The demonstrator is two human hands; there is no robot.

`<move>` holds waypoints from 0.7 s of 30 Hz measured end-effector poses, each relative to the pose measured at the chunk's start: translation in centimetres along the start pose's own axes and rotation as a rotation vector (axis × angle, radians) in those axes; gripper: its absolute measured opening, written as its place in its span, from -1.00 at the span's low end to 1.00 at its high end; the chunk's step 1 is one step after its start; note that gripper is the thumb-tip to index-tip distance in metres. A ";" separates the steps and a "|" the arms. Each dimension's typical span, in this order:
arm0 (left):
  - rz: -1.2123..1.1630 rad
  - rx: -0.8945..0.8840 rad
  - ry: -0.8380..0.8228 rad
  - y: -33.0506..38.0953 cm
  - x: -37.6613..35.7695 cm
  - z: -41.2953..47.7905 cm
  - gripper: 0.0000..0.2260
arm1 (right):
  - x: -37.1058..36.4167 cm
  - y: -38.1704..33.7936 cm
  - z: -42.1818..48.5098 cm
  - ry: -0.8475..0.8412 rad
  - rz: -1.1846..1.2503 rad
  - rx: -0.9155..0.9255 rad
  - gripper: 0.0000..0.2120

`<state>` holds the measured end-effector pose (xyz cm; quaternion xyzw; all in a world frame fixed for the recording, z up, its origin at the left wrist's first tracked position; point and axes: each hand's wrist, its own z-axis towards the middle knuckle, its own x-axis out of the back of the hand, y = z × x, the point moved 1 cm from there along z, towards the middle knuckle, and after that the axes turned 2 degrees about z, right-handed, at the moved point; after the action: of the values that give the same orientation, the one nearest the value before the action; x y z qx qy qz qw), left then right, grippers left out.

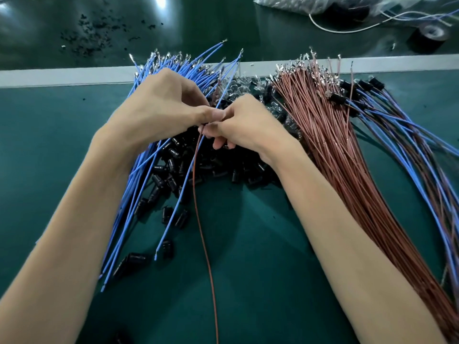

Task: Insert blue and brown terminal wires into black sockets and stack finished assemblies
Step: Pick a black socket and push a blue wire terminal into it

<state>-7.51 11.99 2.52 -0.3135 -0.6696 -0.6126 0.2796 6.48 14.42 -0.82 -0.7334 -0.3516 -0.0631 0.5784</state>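
Observation:
My left hand (164,105) and my right hand (246,122) meet fingertip to fingertip above a heap of black sockets (206,162). Where the fingers pinch together, a brown wire (203,234) and a blue wire (173,207) hang down toward me. What the fingertips hold between them is hidden; a socket there cannot be made out. A fan of loose blue terminal wires (139,175) lies under my left forearm. A thick bundle of brown terminal wires (335,150) lies right of my right hand. Finished assemblies (402,125) with black sockets and paired wires are stacked at the far right.
A green mat (260,256) covers the bench, bounded by a pale strip (62,75) at the back. Beyond it lie black scraps (92,36), a roll of black tape (429,38), a clear plastic bag (323,3) and a white cable (347,29).

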 end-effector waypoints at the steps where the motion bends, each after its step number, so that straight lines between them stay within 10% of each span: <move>1: -0.045 -0.001 -0.004 0.0 0.1 0.0 -0.83 | 0.1 0.0 0.1 0.010 0.045 -0.016 -0.83; 21: -0.239 0.029 -0.131 0.2 0.4 -0.3 -0.66 | 2.6 -0.8 -0.3 0.193 0.224 0.103 -0.80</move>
<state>-7.64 11.70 2.96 -0.2666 -0.7277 -0.6102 0.1647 8.04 15.35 1.22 -0.7278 -0.2133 -0.0501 0.6498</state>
